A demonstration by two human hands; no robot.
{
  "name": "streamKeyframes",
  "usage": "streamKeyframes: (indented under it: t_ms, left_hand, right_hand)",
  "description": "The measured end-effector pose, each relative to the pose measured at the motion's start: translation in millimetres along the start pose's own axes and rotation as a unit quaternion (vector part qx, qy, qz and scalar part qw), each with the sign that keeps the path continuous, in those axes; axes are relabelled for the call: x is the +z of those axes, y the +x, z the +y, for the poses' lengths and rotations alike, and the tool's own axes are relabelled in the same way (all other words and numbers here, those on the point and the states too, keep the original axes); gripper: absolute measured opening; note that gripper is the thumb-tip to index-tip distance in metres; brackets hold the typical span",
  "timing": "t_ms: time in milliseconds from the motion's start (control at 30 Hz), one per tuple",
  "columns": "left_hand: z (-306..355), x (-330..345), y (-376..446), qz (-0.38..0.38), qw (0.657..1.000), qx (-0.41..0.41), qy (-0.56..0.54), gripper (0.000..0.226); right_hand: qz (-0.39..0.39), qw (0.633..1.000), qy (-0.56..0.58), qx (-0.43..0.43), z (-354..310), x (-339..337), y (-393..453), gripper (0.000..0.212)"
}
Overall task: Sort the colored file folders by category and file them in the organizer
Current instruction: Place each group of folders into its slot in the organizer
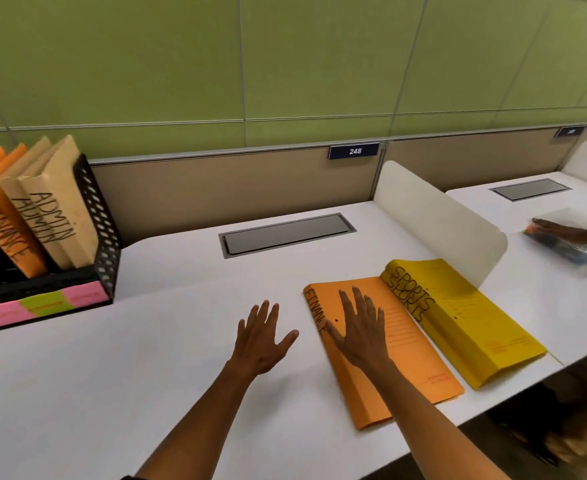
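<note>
An orange folder marked FINANCE [406, 362] lies flat on the white desk [146, 375]. My right hand [361, 327] rests on it with fingers spread and straight. My left hand [261, 337] hovers open over the bare desk just left of that folder. Two yellow folders marked SPORTS [465, 317] lie stacked to the right of the orange one. At the far left a black mesh organizer [101, 216] holds orange FINANCE folders [4, 230] and two cream ADMIN folders [56, 209] standing upright.
Pink and green sticky labels [42, 306] line the organizer's front. A grey cable hatch [285, 233] sits in the desk's rear. A white divider [437, 216] separates the neighbouring desk, where another person's hands [576, 230] handle a clear plastic sleeve.
</note>
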State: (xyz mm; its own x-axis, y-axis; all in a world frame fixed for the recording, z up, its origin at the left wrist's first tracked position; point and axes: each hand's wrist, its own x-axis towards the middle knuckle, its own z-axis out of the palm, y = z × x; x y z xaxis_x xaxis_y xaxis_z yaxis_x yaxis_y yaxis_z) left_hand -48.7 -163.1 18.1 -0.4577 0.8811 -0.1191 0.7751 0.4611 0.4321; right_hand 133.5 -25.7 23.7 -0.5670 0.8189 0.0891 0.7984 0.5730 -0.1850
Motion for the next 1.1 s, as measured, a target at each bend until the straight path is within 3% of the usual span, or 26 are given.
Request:
streamKeyframes:
  t_ms: [267, 433, 600, 667, 767, 867, 1033, 1100]
  left_hand:
    - [63, 52, 15, -0.073, 0.996, -0.029, -0.043, 0.083]
    - [87, 74, 17, -0.098, 0.984, -0.009, -0.147, 0.062]
    - [110, 81, 26, -0.053, 0.976, -0.056, -0.205, 0.054]
    - [120, 82, 30, -0.022, 0.953, -0.107, -0.283, 0.057]
    - [128, 82, 35, 0.022, 0.89, -0.208, -0.405, 0.069]
    - [124, 83, 41, 0.004, 0.826, -0.288, -0.485, 0.073]
    - [112, 91, 38, -0.036, 0.793, -0.303, -0.527, 0.042]
    - [114, 92, 33, -0.049, 0.776, -0.296, -0.554, 0.044]
  right_hand:
    - [-0.062, 0.997, 0.018, 0.05, 74, 25, -8, 0.082]
    - [-0.107, 0.989, 0.012, 0.099, 104, 39, -18, 0.085]
    - [-0.117, 0.985, 0.03, 0.12, 121, 42, -26, 0.083]
    - [-0.124, 0.986, 0.024, 0.11, 124, 42, -27, 0.081]
    - [-0.126, 0.987, 0.022, 0.099, 124, 41, -28, 0.077]
    - [-0.132, 0.986, 0.025, 0.096, 125, 38, -30, 0.074]
    - [-0.135, 0.987, 0.042, 0.077, 126, 34, -35, 0.07]
    - [-0.134, 0.987, 0.052, 0.07, 127, 33, -38, 0.07]
